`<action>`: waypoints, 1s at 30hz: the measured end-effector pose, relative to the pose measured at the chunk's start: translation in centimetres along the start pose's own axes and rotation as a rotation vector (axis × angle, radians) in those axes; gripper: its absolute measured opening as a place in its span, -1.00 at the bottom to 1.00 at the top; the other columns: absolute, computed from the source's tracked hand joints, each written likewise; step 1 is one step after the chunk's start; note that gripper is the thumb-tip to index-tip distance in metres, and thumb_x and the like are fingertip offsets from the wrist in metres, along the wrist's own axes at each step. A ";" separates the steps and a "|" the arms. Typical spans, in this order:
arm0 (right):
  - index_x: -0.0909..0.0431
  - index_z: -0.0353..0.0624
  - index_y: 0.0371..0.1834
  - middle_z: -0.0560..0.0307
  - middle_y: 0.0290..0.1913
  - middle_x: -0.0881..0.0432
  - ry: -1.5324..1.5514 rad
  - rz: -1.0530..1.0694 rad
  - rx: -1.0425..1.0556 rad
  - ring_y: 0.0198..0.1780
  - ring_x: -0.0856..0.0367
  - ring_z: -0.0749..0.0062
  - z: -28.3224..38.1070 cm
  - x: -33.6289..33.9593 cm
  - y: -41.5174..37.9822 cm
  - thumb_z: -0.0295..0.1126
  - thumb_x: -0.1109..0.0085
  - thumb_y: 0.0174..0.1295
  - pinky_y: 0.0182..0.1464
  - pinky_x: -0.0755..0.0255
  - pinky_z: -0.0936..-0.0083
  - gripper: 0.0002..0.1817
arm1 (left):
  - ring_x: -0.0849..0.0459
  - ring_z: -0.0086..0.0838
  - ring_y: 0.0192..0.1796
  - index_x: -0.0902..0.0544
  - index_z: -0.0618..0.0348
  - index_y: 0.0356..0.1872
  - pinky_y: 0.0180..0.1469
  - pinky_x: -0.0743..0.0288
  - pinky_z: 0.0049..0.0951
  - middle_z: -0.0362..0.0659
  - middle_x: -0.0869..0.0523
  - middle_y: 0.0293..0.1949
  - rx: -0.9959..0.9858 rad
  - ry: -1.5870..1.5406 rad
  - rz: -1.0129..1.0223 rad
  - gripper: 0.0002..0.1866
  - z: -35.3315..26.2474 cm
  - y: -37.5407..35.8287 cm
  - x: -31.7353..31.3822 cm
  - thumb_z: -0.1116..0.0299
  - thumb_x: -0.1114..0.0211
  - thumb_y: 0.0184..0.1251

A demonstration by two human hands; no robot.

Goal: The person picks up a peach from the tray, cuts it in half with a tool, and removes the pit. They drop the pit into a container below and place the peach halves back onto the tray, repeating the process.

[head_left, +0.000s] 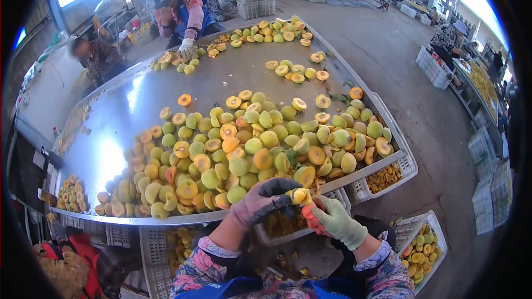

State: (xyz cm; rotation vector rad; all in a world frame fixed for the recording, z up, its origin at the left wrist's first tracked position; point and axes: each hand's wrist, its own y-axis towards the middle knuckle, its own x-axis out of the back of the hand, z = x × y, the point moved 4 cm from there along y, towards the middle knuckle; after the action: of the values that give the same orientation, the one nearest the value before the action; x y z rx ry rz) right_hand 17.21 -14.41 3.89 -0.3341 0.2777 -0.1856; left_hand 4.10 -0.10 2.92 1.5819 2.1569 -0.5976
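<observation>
My left hand [260,204], in a pink glove with dark fingers, pinches a yellow fruit piece [300,196] at the table's near edge. In a pale green glove, my right hand [341,224] is closed round a red-orange object [313,220] held against the fruit; what it is cannot be made out fully. Just beyond both hands, a large pile of halved yellow-green fruit [238,166] lies on the metal table [221,80].
Crates [413,169] of fruit pieces stand under and beside the table's near and right edges. A co-worker's gloved hand [187,50] touches fruit at the far left side. Another person [98,58] sits left; more people and tables are behind.
</observation>
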 end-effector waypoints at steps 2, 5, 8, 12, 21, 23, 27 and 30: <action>-0.54 -0.24 -0.14 0.25 -0.48 -0.52 0.080 0.026 -0.066 -0.57 -0.38 0.68 -0.1 -0.1 0.2 -0.01 -0.14 0.45 -0.55 -0.27 0.68 -0.57 | -0.70 -0.46 -0.02 -0.58 0.30 0.18 0.00 -0.62 -0.43 -0.15 -0.71 0.02 0.021 0.060 -0.081 -0.56 0.3 0.0 0.3 0.28 -0.40 0.38; -0.56 -0.23 -0.19 0.23 -0.55 -0.47 0.094 0.120 -0.228 -0.65 -0.31 0.65 -1.0 0.4 -0.1 0.15 -0.11 0.42 -0.61 -0.20 0.67 -0.45 | -0.70 -0.49 -0.08 -0.62 0.27 0.14 -0.06 -0.62 -0.48 -0.17 -0.73 -0.02 0.034 0.028 -0.148 -0.60 0.1 -0.1 -0.3 0.29 -0.41 0.37; -0.57 -0.23 -0.23 0.23 -0.60 -0.44 0.323 0.231 -0.319 -0.69 -0.24 0.66 -1.9 0.5 -0.2 0.19 -0.14 0.39 -0.65 -0.13 0.66 -0.42 | -0.69 -0.53 -0.08 -0.62 0.26 0.12 -0.08 -0.61 -0.50 -0.16 -0.73 -0.02 0.093 -0.054 -0.164 -0.60 0.3 -0.3 -0.6 0.29 -0.44 0.35; -0.58 -0.21 -0.20 0.24 -0.58 -0.46 0.201 0.140 -0.279 -0.66 -0.30 0.67 -0.4 0.0 -0.2 0.11 -0.16 0.40 -0.62 -0.16 0.69 -0.50 | -0.70 -0.54 -0.05 -0.63 0.26 0.10 -0.05 -0.61 -0.50 -0.15 -0.74 0.00 0.130 -0.065 -0.164 -0.60 -0.3 -0.8 -0.5 0.30 -0.46 0.33; -0.56 -0.25 -0.12 0.22 -0.55 -0.54 0.100 0.081 0.058 -0.68 -0.38 0.64 0.6 2.3 -1.1 0.15 -0.12 0.41 -0.66 -0.23 0.65 -0.44 | -0.73 -0.48 -0.13 -0.58 0.29 0.15 -0.04 -0.63 -0.45 -0.14 -0.73 -0.07 -0.017 0.327 -0.071 -0.60 0.0 -1.0 2.5 0.41 -0.41 0.35; -0.58 -0.25 -0.12 0.22 -0.55 -0.53 0.314 0.024 0.259 -0.66 -0.36 0.60 0.6 3.6 -1.0 -0.02 -0.10 0.47 -0.69 -0.20 0.61 -0.57 | -0.73 -0.49 -0.12 -0.58 0.27 0.16 -0.06 -0.64 -0.46 -0.16 -0.72 -0.07 0.010 0.300 -0.106 -0.62 0.3 -1.1 2.1 0.45 -0.37 0.37; -0.55 -0.29 -0.07 0.19 -0.46 -0.60 -0.226 -0.287 0.341 -0.52 -0.55 0.49 1.2 2.6 -0.4 -0.13 -0.26 0.38 -0.47 -0.44 0.54 -0.61 | -0.70 -0.57 -0.07 -0.60 0.21 0.17 0.03 -0.61 -0.49 -0.25 -0.71 -0.02 0.003 0.215 -0.175 -0.61 0.4 -0.7 2.0 0.44 -0.41 0.34; -0.54 -0.26 -0.04 -0.04 -0.31 -0.68 -0.805 -0.419 0.540 -0.34 -0.69 0.09 1.5 2.3 -0.9 -0.19 -0.34 0.27 -0.26 -0.56 0.30 -0.62 | -0.68 -0.58 -0.12 -0.60 0.21 0.17 -0.05 -0.61 -0.51 -0.26 -0.70 -0.08 0.014 0.294 -0.209 -0.64 0.6 -0.4 2.6 0.48 -0.34 0.37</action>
State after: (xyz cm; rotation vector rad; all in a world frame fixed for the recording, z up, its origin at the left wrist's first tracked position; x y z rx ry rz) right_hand 19.72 -15.35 5.05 0.0920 -0.6408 -0.5053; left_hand 2.98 1.51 1.00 1.5431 2.5633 -0.4661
